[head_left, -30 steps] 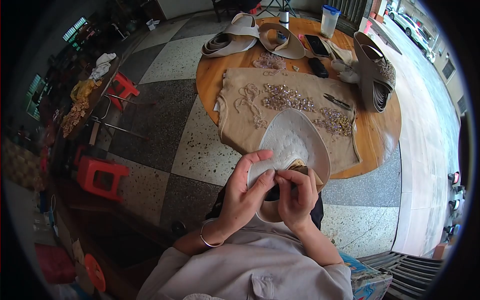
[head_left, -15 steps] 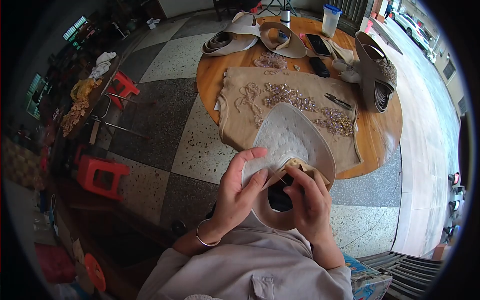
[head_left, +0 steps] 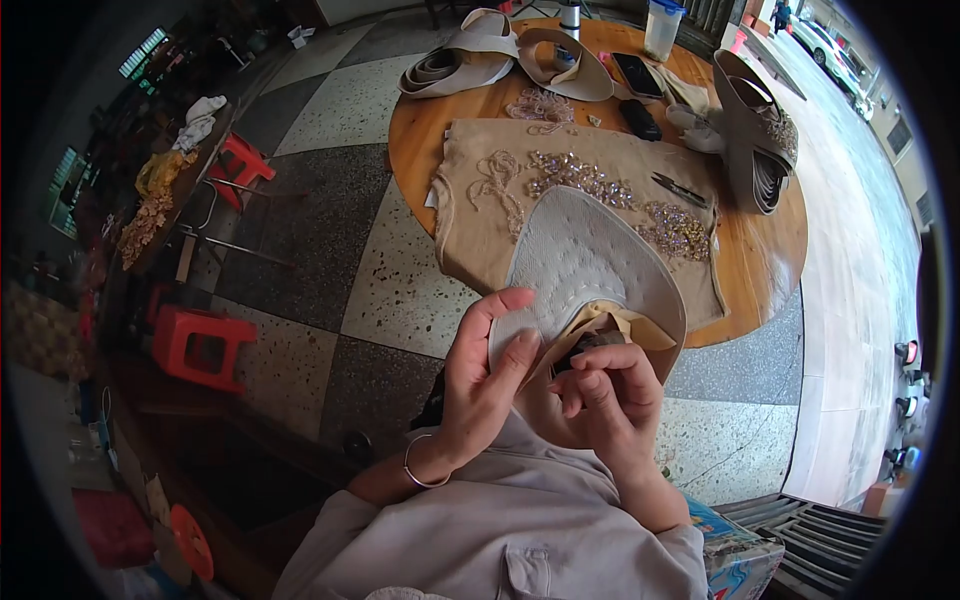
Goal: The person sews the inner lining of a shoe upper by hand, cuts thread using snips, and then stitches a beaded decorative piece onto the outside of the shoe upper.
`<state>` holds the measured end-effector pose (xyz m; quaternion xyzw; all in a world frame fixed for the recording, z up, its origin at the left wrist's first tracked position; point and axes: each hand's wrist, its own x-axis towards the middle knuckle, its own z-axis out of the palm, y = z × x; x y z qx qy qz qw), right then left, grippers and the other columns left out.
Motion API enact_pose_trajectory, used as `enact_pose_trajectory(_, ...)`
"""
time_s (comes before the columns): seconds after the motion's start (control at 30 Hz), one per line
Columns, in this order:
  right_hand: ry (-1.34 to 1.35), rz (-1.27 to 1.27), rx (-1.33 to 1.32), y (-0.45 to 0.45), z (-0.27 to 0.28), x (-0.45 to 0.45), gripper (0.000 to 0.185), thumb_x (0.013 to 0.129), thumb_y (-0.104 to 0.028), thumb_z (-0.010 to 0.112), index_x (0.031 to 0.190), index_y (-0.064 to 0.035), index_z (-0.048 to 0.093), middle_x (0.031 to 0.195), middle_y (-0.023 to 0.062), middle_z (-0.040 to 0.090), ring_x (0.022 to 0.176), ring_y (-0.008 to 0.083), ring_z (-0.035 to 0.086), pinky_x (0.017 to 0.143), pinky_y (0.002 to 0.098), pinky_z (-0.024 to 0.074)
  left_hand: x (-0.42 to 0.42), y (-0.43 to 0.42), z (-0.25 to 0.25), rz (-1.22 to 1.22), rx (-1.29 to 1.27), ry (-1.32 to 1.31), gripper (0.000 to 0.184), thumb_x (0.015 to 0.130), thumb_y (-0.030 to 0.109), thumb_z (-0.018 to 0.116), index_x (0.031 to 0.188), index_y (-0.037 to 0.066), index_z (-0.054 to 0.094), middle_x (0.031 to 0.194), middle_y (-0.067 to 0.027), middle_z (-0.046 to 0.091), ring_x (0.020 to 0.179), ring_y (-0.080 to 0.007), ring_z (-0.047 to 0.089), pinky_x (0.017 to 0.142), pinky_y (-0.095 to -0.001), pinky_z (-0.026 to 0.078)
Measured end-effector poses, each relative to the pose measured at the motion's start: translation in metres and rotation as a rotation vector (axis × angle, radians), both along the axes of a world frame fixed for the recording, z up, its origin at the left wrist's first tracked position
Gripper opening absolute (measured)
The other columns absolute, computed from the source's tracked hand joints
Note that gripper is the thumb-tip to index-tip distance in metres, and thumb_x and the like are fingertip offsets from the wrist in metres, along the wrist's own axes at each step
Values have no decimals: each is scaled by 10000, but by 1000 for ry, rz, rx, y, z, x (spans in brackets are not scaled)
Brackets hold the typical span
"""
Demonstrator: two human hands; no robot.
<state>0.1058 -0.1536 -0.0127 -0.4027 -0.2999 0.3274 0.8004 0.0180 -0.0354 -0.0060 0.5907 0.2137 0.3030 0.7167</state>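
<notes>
A pale grey shoe upper (head_left: 575, 250), dotted with rows of stitch marks, is held up before my chest, its tan lining and dark opening facing me. My left hand (head_left: 482, 365) grips its left edge, thumb on the near face and fingers behind. Over the opening, my right hand (head_left: 615, 395) is closed in a pinch with its fingers curled; whatever is between the fingertips is too small to make out. Beyond lies a tan cloth (head_left: 470, 245) on the table, bearing clear beads (head_left: 580, 180), more golden beads (head_left: 675, 230) and dark snips (head_left: 680, 188).
Around the wooden table's (head_left: 415, 190) far side are similar uppers (head_left: 465, 55), a stack of uppers (head_left: 745, 130), a phone (head_left: 637, 75), a black case (head_left: 640, 120) and a blue-lidded container (head_left: 662, 32). Red stools (head_left: 205, 345) stand at left on the checkered floor.
My right hand has drawn slightly down and back from the upper's inner edge, its fingers curling more. The upper has shifted and opened a little; my left hand keeps its grip.
</notes>
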Motion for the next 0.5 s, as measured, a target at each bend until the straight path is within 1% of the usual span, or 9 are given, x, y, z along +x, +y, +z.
enact_pose_trajectory(0.07,76,-41,-53,3,15,-5,120,907,19,521,1026,29,520,883,97,568,718,106,567,675,226,469,-1,-1,4,-14,-6,15,347,897,53,569,1204,-43,439,1163,-91,503,1033,-107,485,900,-234,400)
enact_pose_trajectory(0.1,54,-76,-94,5,17,-6,82,897,10,543,977,18,559,834,65,570,706,101,553,646,233,462,-1,-1,4,-18,5,16,354,891,55,579,1202,-43,440,1160,-93,504,1035,-110,486,903,-236,398)
enact_pose_trajectory(0.2,-501,-290,-163,4,3,4,123,838,17,612,955,-20,606,769,59,550,649,128,530,595,253,436,3,0,-1,-14,131,3,362,878,49,596,1193,-45,444,1149,-100,509,1016,-114,498,882,-235,412)
enact_pose_trajectory(0.27,-966,-508,-261,3,13,15,172,783,12,658,941,-53,633,734,58,531,603,155,505,550,274,413,3,0,-4,1,226,26,356,875,38,594,1188,-47,447,1143,-103,513,1000,-113,508,858,-232,428)
enact_pose_trajectory(0.3,-1200,-616,-307,4,18,18,198,756,10,681,934,-69,647,717,57,522,580,168,492,528,285,402,3,0,-3,-7,218,26,354,874,35,592,1186,-49,448,1142,-106,515,1003,-115,508,861,-235,429)
enact_pose_trajectory(0.4,-1080,-580,-366,6,5,17,268,701,1,715,944,-96,658,678,46,504,551,191,474,485,306,390,3,-3,1,-28,181,24,349,870,26,587,1182,-52,451,1143,-112,519,1019,-124,507,878,-246,426)
enact_pose_trajectory(0.47,-1115,-570,-384,7,5,17,256,701,-3,720,934,-87,655,675,34,520,551,182,484,473,309,394,3,-5,3,-31,139,18,348,868,18,583,1182,-54,451,1148,-115,519,1036,-132,504,900,-257,418)
enact_pose_trajectory(0.5,-1132,-564,-392,7,5,16,251,700,-5,723,929,-82,653,674,28,528,551,178,490,467,310,397,4,-5,2,-28,167,22,347,865,15,582,1180,-54,453,1146,-117,521,1036,-135,506,901,-259,418)
